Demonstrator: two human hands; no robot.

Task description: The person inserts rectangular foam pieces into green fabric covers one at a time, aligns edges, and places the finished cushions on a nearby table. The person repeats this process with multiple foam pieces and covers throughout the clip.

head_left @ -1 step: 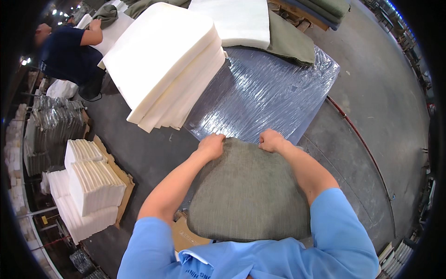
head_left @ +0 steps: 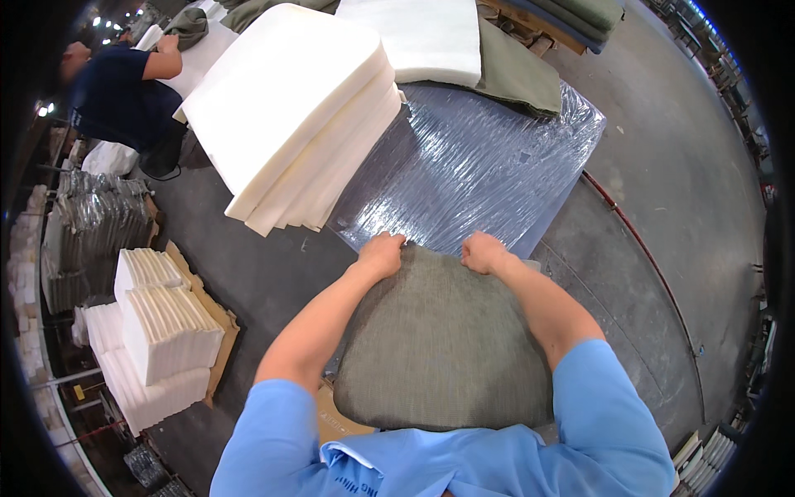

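A grey-green fabric cushion (head_left: 443, 340) lies in front of my body, its wide end against my shirt and its narrower end pointing away. My left hand (head_left: 383, 253) grips the far left corner of its cover with the fingers curled in. At the far right corner, my right hand (head_left: 484, 251) is closed on the same fabric edge. The fingertips of both hands are partly hidden. Beyond them is a table surface (head_left: 472, 157) wrapped in shiny plastic film.
A tall stack of white foam pads (head_left: 290, 108) stands on the table's left. Another white pad (head_left: 414, 41) rests on green fabric (head_left: 517, 70) at the back. More foam pads (head_left: 170, 331) are piled at left. A person (head_left: 124, 99) works at far left. A red hose (head_left: 638, 228) crosses the floor.
My left hand has shifted slightly right and away from me along the cushion's far edge, and the left forearm moved with it. My right hand stays in place.
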